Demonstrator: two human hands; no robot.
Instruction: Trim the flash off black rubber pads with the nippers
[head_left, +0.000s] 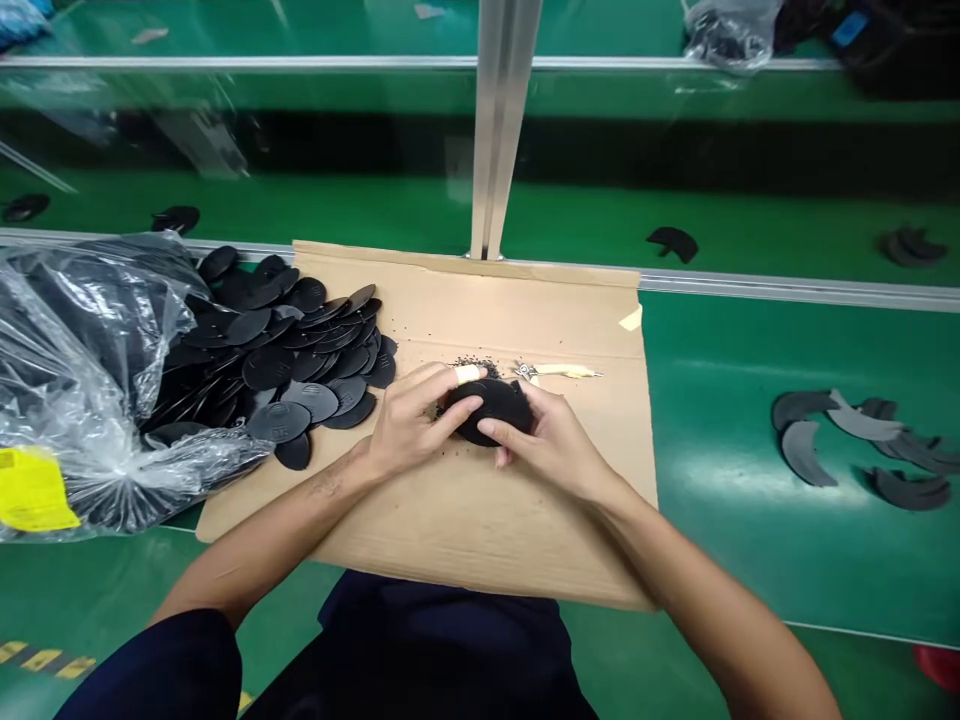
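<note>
Between my two hands, above the cardboard sheet [480, 530], is a round black plastic disc [495, 405]. My left hand [416, 415] grips its left edge, thumb on top, with a pale wrap around one finger. My right hand [555, 435] closes on its right side, thumb on the face and fingers partly hidden beneath. Just beyond the disc lies a pair of cutters [559, 371] with pale yellow handles, beside a scatter of tiny black bits [480, 362]. To the left of my left hand spreads a heap of similar black discs [300, 360].
A clear plastic bag [97, 370] with a yellow label [36, 490] stands at the left, against the heap. Several curved black pieces [862, 440] lie on the green table at the right. A metal post [499, 130] rises behind the cardboard.
</note>
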